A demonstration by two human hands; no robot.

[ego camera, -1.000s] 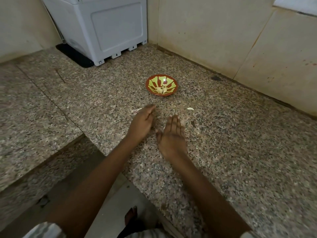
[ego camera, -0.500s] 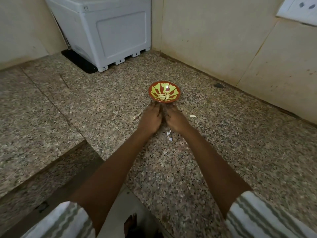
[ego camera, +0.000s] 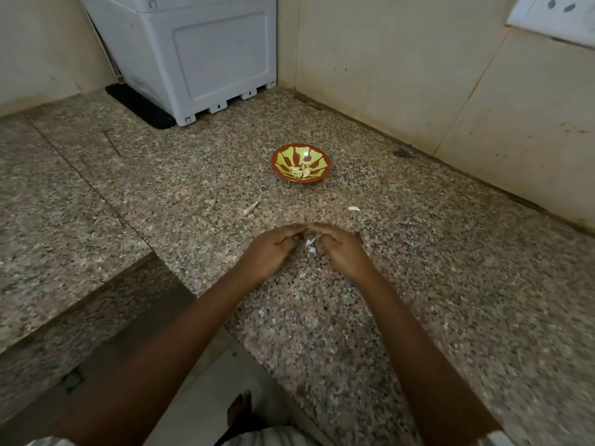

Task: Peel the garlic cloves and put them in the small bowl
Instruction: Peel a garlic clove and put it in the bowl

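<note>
1. Surroundings. I see a speckled stone counter (ego camera: 418,317) that runs into a corner of plain walls. A white plastic appliance (ego camera: 193,56) stands at the far left on a black mat (ego camera: 141,106). A wall socket (ego camera: 553,17) sits at the upper right. A dark spot (ego camera: 402,152) marks the counter near the right wall.

2. Task items. The small bowl (ego camera: 280,157), red with yellow-green stripes, stands upright mid-counter. Peeled garlic cloves (ego camera: 301,171) lie in its near half. A pale loose piece (ego camera: 354,208) lies right of centre between bowl and hands; a thin dry scrap (ego camera: 250,208) lies to the left.

3. Hands. The left hand (ego camera: 273,249) and right hand (ego camera: 338,249) hover low over the counter, fingers curled inward, fingertips meeting. Papery peel (ego camera: 310,246) shows in the gap between them. I cannot tell whether either hand pinches a clove.

4. Obstructions. Nothing stands between hands and bowl except the two small scraps.

5. Change. Half a second ago both hands touched the bowl's near rim. They are now drawn back toward the person, well apart from it. The bowl has not moved.
</note>
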